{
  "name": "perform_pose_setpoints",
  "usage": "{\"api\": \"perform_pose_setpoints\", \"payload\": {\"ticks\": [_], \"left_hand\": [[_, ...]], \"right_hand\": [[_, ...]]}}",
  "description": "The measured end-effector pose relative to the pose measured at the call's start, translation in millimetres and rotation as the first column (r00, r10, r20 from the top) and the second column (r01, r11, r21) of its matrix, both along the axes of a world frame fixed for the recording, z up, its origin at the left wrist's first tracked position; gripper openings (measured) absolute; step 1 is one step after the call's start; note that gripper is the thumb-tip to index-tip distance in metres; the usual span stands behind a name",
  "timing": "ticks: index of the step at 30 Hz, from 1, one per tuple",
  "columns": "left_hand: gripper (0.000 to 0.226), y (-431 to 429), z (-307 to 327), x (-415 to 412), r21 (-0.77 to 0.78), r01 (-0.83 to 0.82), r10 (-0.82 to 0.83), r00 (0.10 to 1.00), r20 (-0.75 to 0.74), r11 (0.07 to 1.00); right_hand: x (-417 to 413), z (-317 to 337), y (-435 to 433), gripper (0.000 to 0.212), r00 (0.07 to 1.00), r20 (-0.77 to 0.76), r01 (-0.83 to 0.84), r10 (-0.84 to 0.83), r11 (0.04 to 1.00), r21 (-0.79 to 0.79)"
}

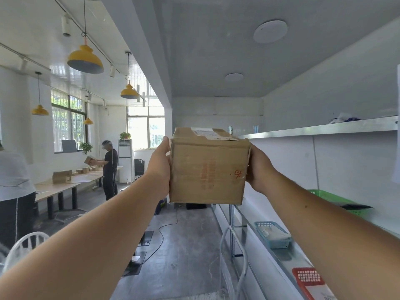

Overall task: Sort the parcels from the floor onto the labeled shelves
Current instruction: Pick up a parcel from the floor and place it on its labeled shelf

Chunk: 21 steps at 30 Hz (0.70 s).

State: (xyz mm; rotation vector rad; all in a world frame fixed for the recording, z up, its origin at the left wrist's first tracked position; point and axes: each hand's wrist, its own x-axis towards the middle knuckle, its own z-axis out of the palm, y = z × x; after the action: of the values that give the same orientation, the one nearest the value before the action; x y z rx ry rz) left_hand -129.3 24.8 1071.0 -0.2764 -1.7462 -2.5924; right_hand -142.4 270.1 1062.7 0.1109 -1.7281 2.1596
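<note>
Parcel aloft! 2 hands clamp the battered brown cardboard box [207,167], left hand [159,167] and right hand [258,169] squeezing opposite sides to keep it level. It hangs just left of the long grey metal top shelf [324,127], probably lining up to slide on.

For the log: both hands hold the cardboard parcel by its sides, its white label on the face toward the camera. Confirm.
One detail is off. The left hand and right hand do hold the cardboard parcel by its sides, but the head view shows the white label on its top face, not facing the camera.
</note>
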Motion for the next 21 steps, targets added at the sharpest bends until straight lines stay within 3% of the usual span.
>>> {"api": "perform_pose_setpoints", "payload": {"ticks": [2,9,13,17,21], "left_hand": [[0.057,0.0,5.7,2.2,-0.024,-0.031,0.031,0.999,-0.015,0.999],[0.058,0.9,9.2,0.1,-0.110,-0.053,0.047,0.997,-0.060,0.993],[0.038,-0.1,8.2,5.0,-0.126,-0.075,0.066,0.995,-0.074,0.989],[0.049,2.8,8.5,10.4,-0.157,-0.075,0.067,0.996,-0.056,0.985],[0.072,6.1,3.7,-18.8,-0.227,-0.145,0.124,0.987,-0.107,0.963]], "right_hand": [[1.1,-1.6,-1.8,0.053,1.000,0.006,0.025,-0.025,1.000,-0.017],[6.7,-0.2,-5.5,0.069,0.998,0.030,0.057,-0.057,0.998,-0.011],[11.0,1.5,-2.5,0.051,1.000,0.013,-0.004,0.004,1.000,0.009],[9.9,2.1,-2.5,0.041,1.000,0.008,-0.008,0.008,0.999,-0.033],[8.2,1.0,-5.2,0.035,1.000,-0.003,-0.010,0.010,0.999,0.044]]}}
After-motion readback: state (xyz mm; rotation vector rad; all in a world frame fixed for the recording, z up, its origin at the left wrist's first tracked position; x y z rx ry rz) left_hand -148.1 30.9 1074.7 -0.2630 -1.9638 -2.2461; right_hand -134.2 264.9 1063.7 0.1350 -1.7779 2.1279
